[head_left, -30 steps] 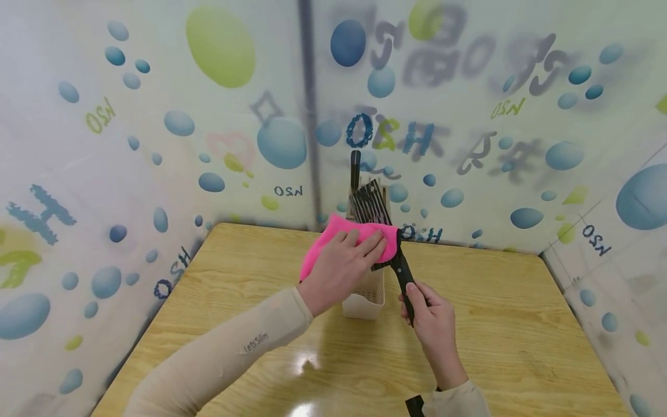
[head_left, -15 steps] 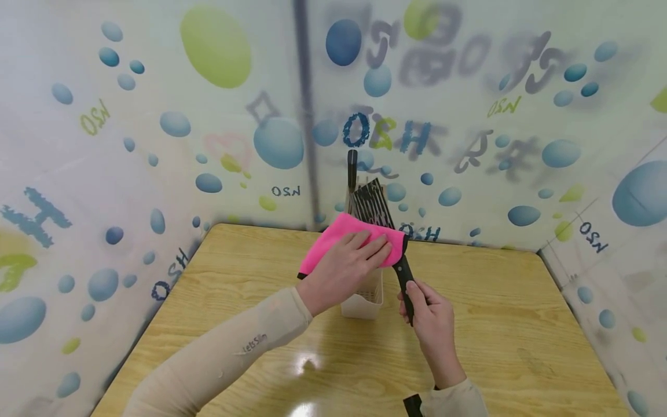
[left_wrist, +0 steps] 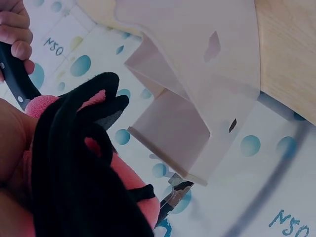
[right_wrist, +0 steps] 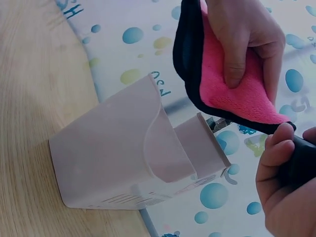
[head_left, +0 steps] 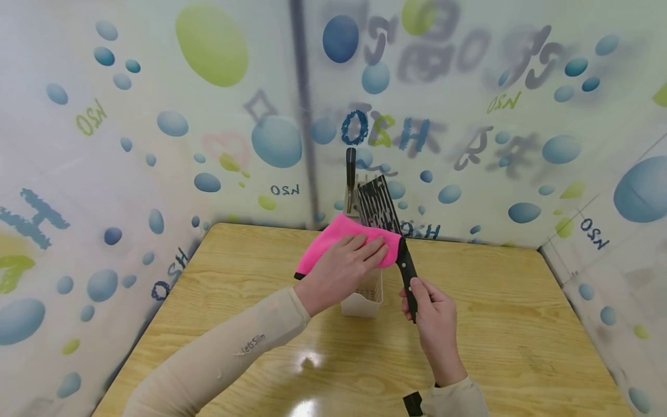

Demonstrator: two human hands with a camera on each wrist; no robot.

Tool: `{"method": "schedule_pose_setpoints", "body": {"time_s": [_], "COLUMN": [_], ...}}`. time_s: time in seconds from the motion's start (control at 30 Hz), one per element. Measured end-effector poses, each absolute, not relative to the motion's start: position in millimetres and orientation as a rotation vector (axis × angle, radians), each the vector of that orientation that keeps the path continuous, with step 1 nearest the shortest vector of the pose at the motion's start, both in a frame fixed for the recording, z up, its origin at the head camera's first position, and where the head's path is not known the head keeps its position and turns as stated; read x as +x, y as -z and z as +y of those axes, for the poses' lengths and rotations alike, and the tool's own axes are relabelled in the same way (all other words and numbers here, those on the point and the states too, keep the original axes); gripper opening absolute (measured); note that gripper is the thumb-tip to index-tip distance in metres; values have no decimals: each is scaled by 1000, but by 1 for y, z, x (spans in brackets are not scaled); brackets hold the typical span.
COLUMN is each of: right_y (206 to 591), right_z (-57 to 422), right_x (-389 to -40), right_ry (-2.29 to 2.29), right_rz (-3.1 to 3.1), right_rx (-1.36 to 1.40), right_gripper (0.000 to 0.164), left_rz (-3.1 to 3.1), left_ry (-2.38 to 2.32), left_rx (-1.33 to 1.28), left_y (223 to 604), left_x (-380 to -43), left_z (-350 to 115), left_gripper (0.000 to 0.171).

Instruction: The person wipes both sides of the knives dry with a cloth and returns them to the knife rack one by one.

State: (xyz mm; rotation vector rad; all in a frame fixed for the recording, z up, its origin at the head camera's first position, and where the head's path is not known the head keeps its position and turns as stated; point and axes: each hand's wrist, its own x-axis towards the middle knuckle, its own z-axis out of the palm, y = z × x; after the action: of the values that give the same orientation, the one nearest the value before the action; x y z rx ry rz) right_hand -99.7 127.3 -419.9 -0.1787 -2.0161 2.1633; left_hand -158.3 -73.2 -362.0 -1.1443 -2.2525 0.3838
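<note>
My right hand (head_left: pixel 436 310) grips the black riveted handle of a cleaver (head_left: pixel 380 208), its broad dark blade with pale streaks tilted up and left. My left hand (head_left: pixel 346 266) holds a pink cloth (head_left: pixel 320 243) with black edging, folded over the lower blade by the handle. In the right wrist view, the left thumb presses the pink cloth (right_wrist: pixel 212 84) on one side, and its fingers go behind. The cloth hides part of the blade. Behind and below the hands stands an off-white plastic knife holder (head_left: pixel 359 306), also seen as the holder (right_wrist: pixel 108 143) in the right wrist view.
Another black-handled utensil (head_left: pixel 351 168) stands upright at the back of the holder. The wood-grain table (head_left: pixel 500 324) meets walls covered in a bubble print (head_left: pixel 276 142) at its back and sides.
The cleaver and right hand have shifted slightly to the right, baring more of the blade above the cloth. The cloth slid toward the handle, then slightly back, under my left hand.
</note>
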Motion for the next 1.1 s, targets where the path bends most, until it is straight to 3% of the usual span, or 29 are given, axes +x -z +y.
{"method": "schedule_pose_setpoints", "body": {"time_s": [0.6,1.1], "right_y": [417,420], "right_z": [131,131], "right_x": [-97,-96], "right_ry": [-2099,-2082], "right_rz": [-2077,-2098], "right_rx": [-147,41], "right_gripper": [31,30], "left_rz": [-2451,-2502], "left_ry": [-401,-326], "left_rx": [-1082,-972], "left_y": [355,345], "left_x": [-164,-184], "left_z": [-82,-96], "left_gripper": [51,49]}}
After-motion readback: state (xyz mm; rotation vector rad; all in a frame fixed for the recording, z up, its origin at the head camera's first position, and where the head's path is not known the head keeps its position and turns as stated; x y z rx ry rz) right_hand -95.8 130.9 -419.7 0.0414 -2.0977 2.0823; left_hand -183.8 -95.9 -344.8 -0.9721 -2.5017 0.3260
